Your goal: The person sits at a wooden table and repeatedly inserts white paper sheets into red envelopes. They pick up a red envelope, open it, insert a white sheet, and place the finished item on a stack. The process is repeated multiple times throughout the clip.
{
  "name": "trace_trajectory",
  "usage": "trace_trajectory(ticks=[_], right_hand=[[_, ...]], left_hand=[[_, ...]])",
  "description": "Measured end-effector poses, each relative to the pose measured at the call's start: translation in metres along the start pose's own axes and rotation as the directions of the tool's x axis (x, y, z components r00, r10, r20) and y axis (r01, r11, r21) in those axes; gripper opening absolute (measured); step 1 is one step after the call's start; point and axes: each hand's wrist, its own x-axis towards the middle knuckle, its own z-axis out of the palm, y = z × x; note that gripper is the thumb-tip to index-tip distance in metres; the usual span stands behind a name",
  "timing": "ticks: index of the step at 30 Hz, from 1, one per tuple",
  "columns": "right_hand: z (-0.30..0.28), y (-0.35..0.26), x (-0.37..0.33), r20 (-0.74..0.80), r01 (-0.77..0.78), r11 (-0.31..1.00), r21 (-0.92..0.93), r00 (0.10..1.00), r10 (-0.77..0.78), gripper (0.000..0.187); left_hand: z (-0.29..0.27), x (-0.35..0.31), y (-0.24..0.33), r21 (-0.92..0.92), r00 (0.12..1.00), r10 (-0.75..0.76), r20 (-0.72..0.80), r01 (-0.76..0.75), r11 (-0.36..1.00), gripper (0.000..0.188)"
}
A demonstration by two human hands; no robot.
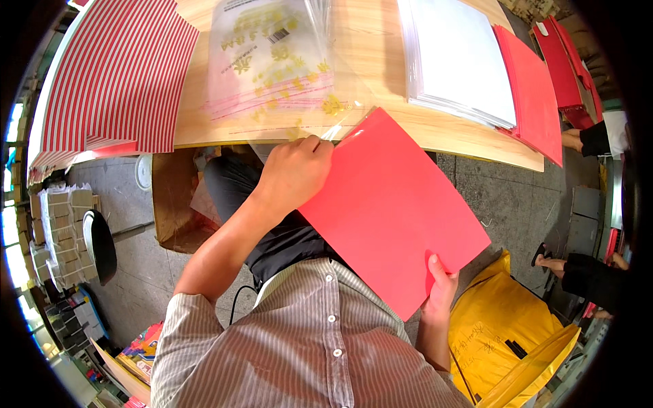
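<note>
As seen in the head view, holding a red sheet (394, 211) two-handed, slanted, far corner reaching over the table (371, 47) edge.
Running long axis from upper left to lower right, so pointing one short end at clear printed bags (269, 75), lying ahead and left on the table. Gripping that short end with left hand (299, 170), fingers curled tight, just beside the bags and clearly nearer to them; pinching opposite short end with right hand (442, 285), thumb on top, well apart from the bags. Hidden: left fingertips, right fingers beneath. Cut off at top of view: far end of bags. Near plastic edge too transparent to trace; cannot tell if also pinching plastic in left grip.
</note>
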Motion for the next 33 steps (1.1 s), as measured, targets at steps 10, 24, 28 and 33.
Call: trace_trajectory(ticks=[10, 24, 28, 33], right_hand=[[-0.012, 0.001, -0.01, -0.019, -0.008, 0.998, 0.059, 1.0, 0.009, 0.042], [-0.007, 0.003, -0.006, -0.063, -0.002, 0.999, 0.035, 0.998, 0.004, 0.042], [-0.012, 0.007, -0.001, -0.058, -0.009, 1.0, 0.006, 0.998, 0.01, 0.046], [-0.011, 0.01, 0.0, -0.054, 0.02, 1.0, -0.021, 0.998, -0.022, 0.042]], left_hand=[[0.001, 0.002, 0.006, -0.013, 1.0, 0.013, 0.007, -0.013, 1.0, 0.006], [-0.008, -0.002, 0.01, -0.039, 1.0, 0.024, 0.0, -0.024, 0.999, 0.008], [-0.009, -0.021, 0.002, -0.051, 0.999, -0.042, 0.008, 0.042, 0.998, 0.007], [-0.005, -0.033, -0.003, -0.094, 0.999, -0.028, -0.045, 0.024, 0.995, 0.007]])
